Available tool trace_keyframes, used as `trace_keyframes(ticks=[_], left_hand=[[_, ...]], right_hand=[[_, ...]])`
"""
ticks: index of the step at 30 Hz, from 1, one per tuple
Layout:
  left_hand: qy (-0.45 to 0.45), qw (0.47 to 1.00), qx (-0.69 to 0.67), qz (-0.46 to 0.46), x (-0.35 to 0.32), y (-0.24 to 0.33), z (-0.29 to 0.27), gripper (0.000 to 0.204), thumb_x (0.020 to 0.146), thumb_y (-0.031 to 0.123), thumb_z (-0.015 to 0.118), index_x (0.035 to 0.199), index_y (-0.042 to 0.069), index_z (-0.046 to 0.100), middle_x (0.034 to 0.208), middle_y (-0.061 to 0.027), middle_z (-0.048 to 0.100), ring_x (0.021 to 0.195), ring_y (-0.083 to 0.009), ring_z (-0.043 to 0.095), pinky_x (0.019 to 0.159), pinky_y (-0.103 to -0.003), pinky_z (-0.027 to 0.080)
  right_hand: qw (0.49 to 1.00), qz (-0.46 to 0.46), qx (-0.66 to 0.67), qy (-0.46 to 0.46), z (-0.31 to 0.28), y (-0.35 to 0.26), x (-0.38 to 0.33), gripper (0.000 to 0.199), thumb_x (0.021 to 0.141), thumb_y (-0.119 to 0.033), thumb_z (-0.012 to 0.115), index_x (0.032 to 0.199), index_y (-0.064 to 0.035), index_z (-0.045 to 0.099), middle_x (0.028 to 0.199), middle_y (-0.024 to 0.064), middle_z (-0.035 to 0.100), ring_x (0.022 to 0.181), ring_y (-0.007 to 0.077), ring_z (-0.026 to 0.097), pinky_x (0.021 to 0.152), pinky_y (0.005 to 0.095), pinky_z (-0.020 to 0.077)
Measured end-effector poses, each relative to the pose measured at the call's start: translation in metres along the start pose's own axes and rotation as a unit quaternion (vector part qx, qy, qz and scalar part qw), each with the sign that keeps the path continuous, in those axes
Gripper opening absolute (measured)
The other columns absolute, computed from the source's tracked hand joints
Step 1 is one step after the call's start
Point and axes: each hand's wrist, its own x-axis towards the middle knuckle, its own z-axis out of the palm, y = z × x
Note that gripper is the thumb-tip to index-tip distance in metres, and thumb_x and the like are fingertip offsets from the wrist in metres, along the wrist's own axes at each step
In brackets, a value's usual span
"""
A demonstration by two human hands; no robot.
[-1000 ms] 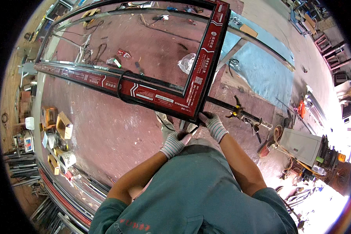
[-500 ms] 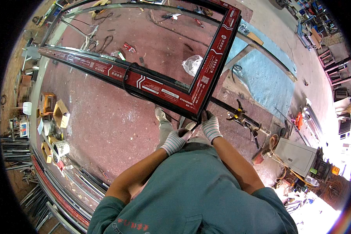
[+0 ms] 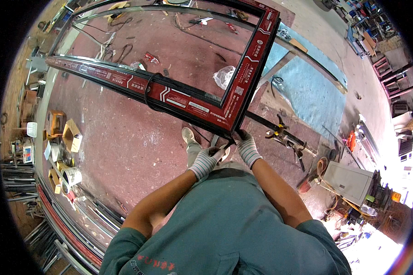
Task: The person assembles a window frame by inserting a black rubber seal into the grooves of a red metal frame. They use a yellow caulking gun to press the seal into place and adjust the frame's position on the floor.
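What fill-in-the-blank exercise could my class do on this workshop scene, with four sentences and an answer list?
1. The right grip is at a ____ of the large frame.
2. The frame's front is mainly coloured ____.
3. Striped ____ cover the left grip and the right grip.
4. An open cardboard box is towards the picture's ____ edge.

Missing words: corner; red; gloves; left.

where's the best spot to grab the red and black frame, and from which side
Probably the near long bar of the red-and-black frame, from the near side, with hands spread either side of the looped black cord. That bar is long and lies closest, so a spread grip should balance it best.
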Motion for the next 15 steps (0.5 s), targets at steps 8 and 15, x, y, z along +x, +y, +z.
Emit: trace_keyframes(ticks=[8,15], left_hand=[[0.003,1.0,0.009,0.018,0.001,-0.006,-0.002,0.043,0.092,0.032,0.064,0.115,-0.005,0.062,0.095,-0.0093,0.068,0.081,-0.0152,0.06,0.071,-0.027,0.049],[0.015,1.0,-0.012,0.004,-0.001,-0.008,-0.001,0.044,0.091,0.034,0.066,0.11,-0.006,0.063,0.093,-0.0095,0.068,0.076,-0.0145,0.059,0.066,-0.027,0.047]], right_hand=[[1.0,-0.002,-0.028,-0.009,-0.006,0.002,-0.004,0.037,0.088,-0.004,0.068,0.122,0.0051,0.056,0.112,0.0095,0.067,0.099,0.0159,0.059,0.09,0.0291,0.0477],[0.997,0.01,-0.072,-0.01,-0.011,-0.008,-0.007,0.035,0.09,-0.014,0.069,0.119,0.0035,0.06,0.109,0.0074,0.066,0.097,0.0162,0.059,0.087,0.0284,0.0481]])
